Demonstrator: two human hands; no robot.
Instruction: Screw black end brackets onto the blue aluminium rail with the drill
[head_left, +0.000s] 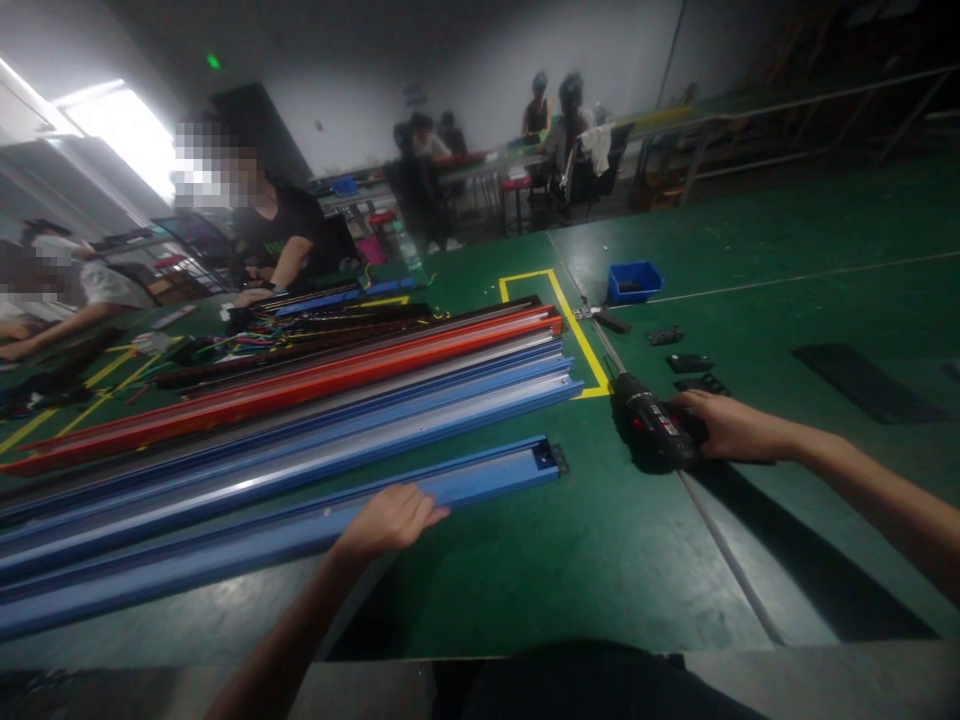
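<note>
Along the near side of the green tabletop (525, 580), spot 1 long blue channel (487, 482), lying at a slant with a small dark end piece (561, 459) at the right end. Now gripping that channel near the same end with the left hand (394, 520), knuckles up, pressing over the near rim. And across to the right hand (727, 425), closed around the handle of a black power drill (660, 428); cannot tell any lift clear of the tabletop. Judging the channel: probably stiff, fairly light for such length, smooth enough to slide, awkward to swing beside the neighbouring blue channels (450, 418) and orange channel (360, 374). Best taken by both long rims, with 2 hands spread wide, not by the end piece, likely the fragile spot. Reckon the drill dense and motor-heavy; grasp by the handle.
</note>
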